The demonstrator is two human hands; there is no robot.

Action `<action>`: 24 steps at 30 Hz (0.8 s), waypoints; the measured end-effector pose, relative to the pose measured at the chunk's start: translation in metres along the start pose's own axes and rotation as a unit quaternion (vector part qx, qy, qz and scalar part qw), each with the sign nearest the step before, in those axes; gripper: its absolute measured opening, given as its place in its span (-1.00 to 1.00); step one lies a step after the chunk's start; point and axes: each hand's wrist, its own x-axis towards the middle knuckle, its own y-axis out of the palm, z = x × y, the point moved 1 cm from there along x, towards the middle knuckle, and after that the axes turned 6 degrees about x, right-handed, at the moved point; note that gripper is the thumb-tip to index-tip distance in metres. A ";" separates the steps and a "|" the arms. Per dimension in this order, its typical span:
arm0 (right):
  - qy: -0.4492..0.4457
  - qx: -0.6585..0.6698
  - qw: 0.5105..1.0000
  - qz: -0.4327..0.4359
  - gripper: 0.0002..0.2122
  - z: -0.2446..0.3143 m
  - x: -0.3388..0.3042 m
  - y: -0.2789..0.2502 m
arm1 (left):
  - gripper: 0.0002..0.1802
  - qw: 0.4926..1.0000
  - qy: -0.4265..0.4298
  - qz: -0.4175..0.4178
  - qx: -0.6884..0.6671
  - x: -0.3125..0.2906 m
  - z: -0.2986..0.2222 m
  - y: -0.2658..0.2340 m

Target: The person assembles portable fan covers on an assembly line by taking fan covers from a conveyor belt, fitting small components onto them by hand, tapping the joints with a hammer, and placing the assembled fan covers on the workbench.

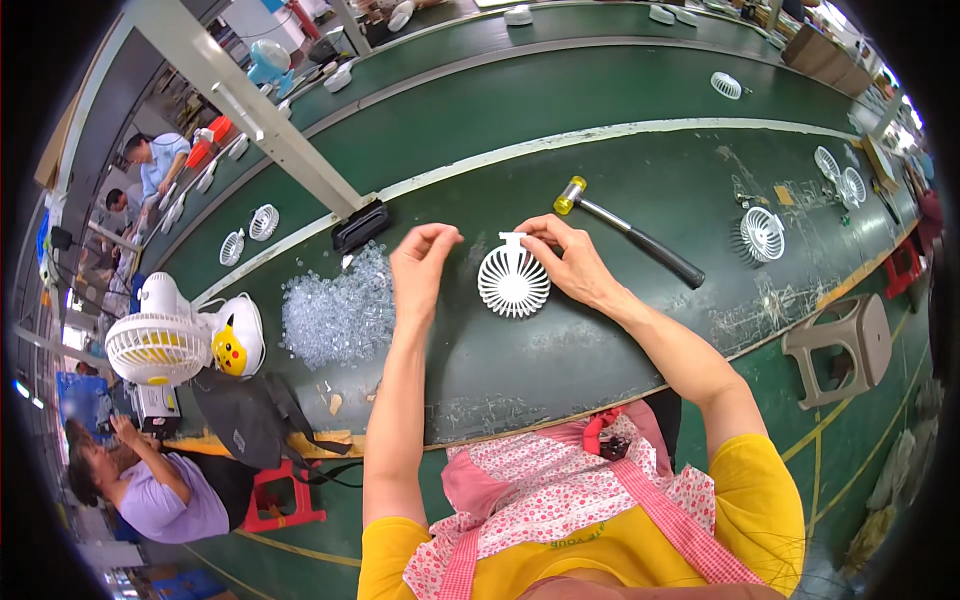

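A round white slatted fan guard (514,283) with a short flat neck lies on the dark green worktable in front of me. The fingers of my right hand (572,262) grip it at the neck, on its upper right side. To the left, my left hand (422,268) hovers over the table, thumb and fingertips pinched together. Whatever it may hold is too small to make out. Beside that hand spreads a heap of small clear plastic pieces (338,308). Beyond my right hand rests a hammer (640,240) with a yellow head and black handle.
At left stand a white desk fan (155,345) and a dark bag (245,415). More white guards (762,235) lie to the right. A metal post (250,110) rises from a black base (360,228). Past a pale strip runs a green conveyor (480,100). A person (170,495) sits at lower left.
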 end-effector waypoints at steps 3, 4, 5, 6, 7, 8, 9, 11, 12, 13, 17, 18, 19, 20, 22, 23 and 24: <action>0.003 0.012 1.000 0.002 -0.83 0.006 -0.003 0.004 | -0.78 0.966 -0.110 0.087 -0.219 -0.010 0.010 0.017; 0.017 0.011 1.000 0.008 -0.83 0.008 -0.003 0.004 | -0.77 0.962 -0.121 0.088 -0.228 -0.013 0.008 0.024; 0.007 0.005 1.000 0.003 -0.83 0.008 -0.004 0.004 | -0.77 0.958 -0.131 0.088 -0.238 -0.015 0.005 0.029; 0.009 0.004 1.000 0.000 -0.83 0.009 -0.005 0.003 | -0.74 0.959 -0.135 0.084 -0.235 -0.016 0.007 0.031; 0.011 -0.003 1.000 0.006 -0.84 0.009 -0.005 0.003 | -0.74 0.959 -0.136 0.086 -0.235 -0.017 0.005 0.033; 0.013 -0.010 1.000 0.012 -0.84 0.010 -0.005 0.004 | -0.73 0.958 -0.145 0.083 -0.231 -0.019 0.003 0.035; 0.013 -0.010 1.000 0.010 -0.84 0.009 -0.005 0.005 | -0.71 0.958 -0.155 0.080 -0.227 -0.020 0.002 0.036; -0.010 -0.013 1.000 -0.008 -0.84 0.006 -0.006 0.007 | -0.68 0.958 -0.155 0.083 -0.226 -0.021 0.000 0.038; -0.022 -0.015 1.000 -0.017 -0.84 0.005 -0.006 0.007 | -0.68 0.962 -0.153 0.072 -0.213 -0.021 -0.002 0.039; -0.021 -0.015 1.000 -0.018 -0.84 0.005 -0.006 0.008 | -0.68 0.966 -0.151 0.060 -0.201 -0.022 -0.003 0.040; -0.026 -0.034 0.998 -0.041 -0.86 0.007 -0.007 0.008 | -0.68 0.982 -0.114 0.044 -0.141 -0.024 -0.003 0.041; -0.026 -0.049 0.998 -0.042 -0.87 0.007 -0.007 0.007 | -0.68 0.994 -0.066 0.035 -0.076 -0.025 -0.003 0.042; -0.025 -0.050 0.998 -0.043 -0.87 0.007 -0.008 0.006 | -0.68 0.999 -0.016 0.026 -0.011 -0.026 -0.003 0.043; -0.041 -0.060 0.996 -0.048 -0.88 0.008 -0.008 0.006 | -0.68 0.999 -0.016 0.028 -0.011 -0.027 -0.002 0.045; -0.056 -0.070 0.995 -0.053 -0.88 0.009 -0.009 0.005 | -0.71 0.997 0.061 0.010 0.057 -0.030 -0.002 0.045; -0.041 -0.074 0.995 -0.043 -0.88 0.011 -0.008 0.005 | -0.71 0.997 0.060 0.010 0.057 -0.030 -0.002 0.045; -0.025 -0.079 0.996 -0.032 -0.89 0.012 -0.008 0.005 | -0.73 0.999 -0.007 0.021 -0.031 -0.028 -0.001 0.044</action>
